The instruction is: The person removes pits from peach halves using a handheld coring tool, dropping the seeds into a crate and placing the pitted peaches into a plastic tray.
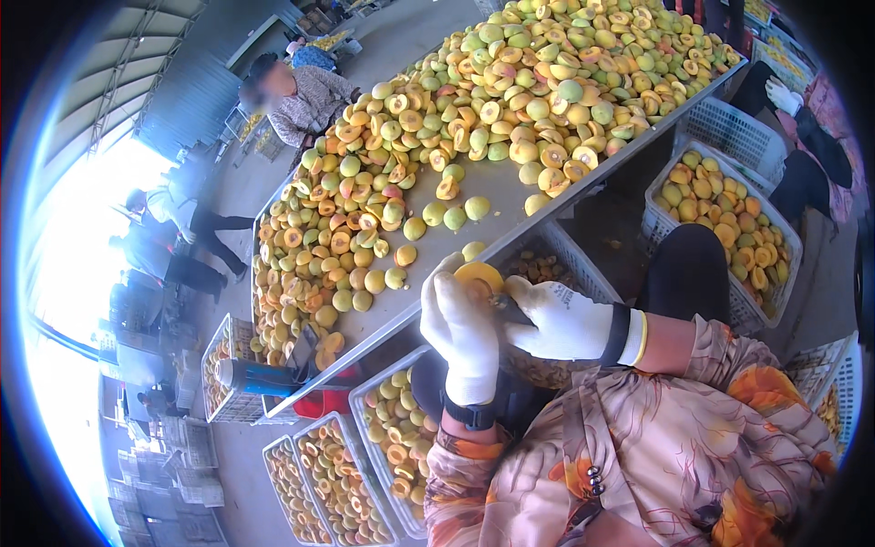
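While the left hand (460,333) in its white glove grasps a yellow peach half (478,275), the right hand (570,321) has its fingers closed around a small dark tool (508,308), whose exact form the head view does not settle. What seems to matter most is how these two meet: the peach half sits to the left of the right fingers and a little beyond them, just beside the tool. The tool's long axis slants up and leftward toward the fruit; the peach half, being roundish, has no clear long axis. The left hand is the one on it, just outside the near edge of the surface (506,185).

That surface runs diagonally, heaped with peach halves (437,109) from its far right corner to its left edge. By the near left corner is a blue cylinder (260,378). Beneath the near edge, a crate (581,263) holds brownish scraps; another white crate (386,370) of peaches stands left of the wearer's legs. Across the surface is a person in a patterned top (305,108); at far right, a co-worker's gloved hand (782,96) shows. A curved roof (100,64) spans the hall, with stacked crates (196,442) at lower left.
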Demonstrator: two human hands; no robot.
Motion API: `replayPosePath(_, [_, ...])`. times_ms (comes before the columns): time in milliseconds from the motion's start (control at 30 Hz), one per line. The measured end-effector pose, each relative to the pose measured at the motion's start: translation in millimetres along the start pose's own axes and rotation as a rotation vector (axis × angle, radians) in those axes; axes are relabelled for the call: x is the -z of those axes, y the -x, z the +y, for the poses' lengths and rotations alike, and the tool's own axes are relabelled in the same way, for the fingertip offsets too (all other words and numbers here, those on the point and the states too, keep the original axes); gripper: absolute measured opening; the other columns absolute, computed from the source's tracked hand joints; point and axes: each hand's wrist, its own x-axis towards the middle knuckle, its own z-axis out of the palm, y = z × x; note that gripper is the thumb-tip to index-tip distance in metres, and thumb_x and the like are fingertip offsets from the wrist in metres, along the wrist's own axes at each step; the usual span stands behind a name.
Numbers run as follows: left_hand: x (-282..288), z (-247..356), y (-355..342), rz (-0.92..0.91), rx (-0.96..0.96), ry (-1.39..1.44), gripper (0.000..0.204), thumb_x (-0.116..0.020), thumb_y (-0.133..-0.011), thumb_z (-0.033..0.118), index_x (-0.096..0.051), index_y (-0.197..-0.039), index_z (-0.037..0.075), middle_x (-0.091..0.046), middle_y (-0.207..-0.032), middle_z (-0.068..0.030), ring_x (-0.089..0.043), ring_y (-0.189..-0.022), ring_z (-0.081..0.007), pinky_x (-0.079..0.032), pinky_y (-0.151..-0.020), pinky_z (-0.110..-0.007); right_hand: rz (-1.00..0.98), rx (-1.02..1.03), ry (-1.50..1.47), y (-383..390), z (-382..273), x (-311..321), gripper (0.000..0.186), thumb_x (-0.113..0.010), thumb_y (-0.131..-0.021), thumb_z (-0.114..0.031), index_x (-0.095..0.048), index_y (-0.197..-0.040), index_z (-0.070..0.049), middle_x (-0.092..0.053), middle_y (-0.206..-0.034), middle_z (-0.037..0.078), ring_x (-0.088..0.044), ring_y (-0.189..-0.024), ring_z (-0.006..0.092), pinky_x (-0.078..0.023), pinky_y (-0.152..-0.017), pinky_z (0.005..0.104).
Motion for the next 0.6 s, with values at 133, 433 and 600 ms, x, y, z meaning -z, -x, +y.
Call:
replayPosePath(133, [3.3, -6.4, 1.2, 0.016, -0.14, -0.052, 0.041, -0.048, -0.106, 0.031, -0.065, -0.114, -0.005, -0.068, -0.093, -0.0083, -0.061, -0.08, -0.0126, -0.051, -0.073, -0.026, -0.137, 0.037, 0.22, 0.1, -4.7, 5.2, 0.014, -0.057, -0.094, -0.016, -0.055, -0.096, -0.002, -0.059, -0.072, 0.018, -0.062, -0.06, 0.038, -0.048, -0.057, 0.0434])
replayPosePath(433, [9.6, -1.2, -21.4, -0.178, -0.557, -0.47, 0.036, -0.051, -0.104, 0.026, -0.069, -0.107, -0.005, -0.068, -0.088, -0.0086, -0.059, -0.074, -0.0098, -0.048, -0.068, -0.024, -0.29, -0.084, -0.025, -7.5, -6.8, 34.6, 0.028, -0.066, -0.088, -0.017, -0.058, -0.105, 0.004, -0.068, -0.081, 0.024, -0.067, -0.071, 0.0433, -0.052, -0.063, 0.0476])
replayPosePath(600, [17.1, -6.8, -29.9, -0.444, -0.178, -0.423, 0.037, -0.055, -0.102, 0.029, -0.069, -0.108, -0.005, -0.066, -0.08, -0.0062, -0.059, -0.067, -0.0077, -0.047, -0.063, -0.023, -0.544, -0.388, -0.22, -9.3, 6.5, 36.5, 0.035, -0.066, -0.088, -0.02, -0.063, -0.11, 0.007, -0.071, -0.094, 0.026, -0.07, -0.088, 0.0377, -0.053, -0.079, 0.0445])
